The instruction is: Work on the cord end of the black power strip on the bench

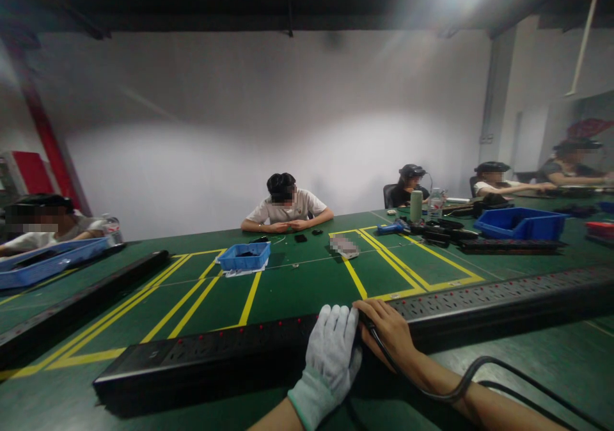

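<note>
A long black power strip (215, 354) with rows of sockets and small red parts lies across the green table in front of me. My left hand (332, 341), in a pale knitted glove, rests over the strip's middle with its fingers stretched out side by side. Right beside it, my bare right hand (387, 335) is closed around a black cable (444, 396) at the strip. This cable runs back along my right forearm and loops off to the lower right. My palms hide that part of the strip, and the cable's end is out of sight.
Another black power strip (91, 290) lies at the left. Blue bins (244, 258) stand on the table, one larger bin (522, 224) at the right near bottles and tools. Yellow tape (249, 300) marks the tabletop. Several people sit around it, one person (288, 210) directly opposite.
</note>
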